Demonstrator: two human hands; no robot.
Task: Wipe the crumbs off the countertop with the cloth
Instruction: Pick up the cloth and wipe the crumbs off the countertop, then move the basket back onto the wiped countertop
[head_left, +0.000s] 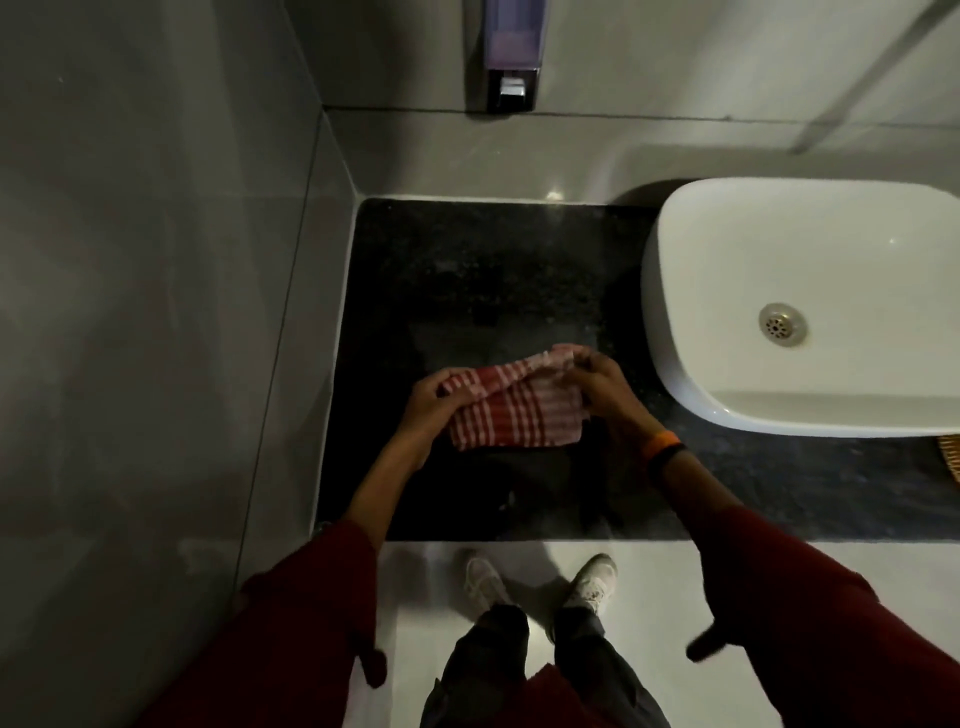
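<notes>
Cloth (514, 410), red-and-white check, held over the dark countertop (457, 270) near its front edge, roughly centre. Left hand (434, 400) pinches the cloth's 9 o'clock corner; right hand (602, 384) pinches the 2 o'clock corner, fingers closed on fabric. Looks like folding into a pad before wiping. Best done: fold flat, press 1 palm down, sweep in 1 direction toward an edge. Crumbs too dim to make out. White basin (675, 312) crowds the 3 o'clock side; wall dispenser (511, 57) at 12 o'clock, clear of the stroke.
</notes>
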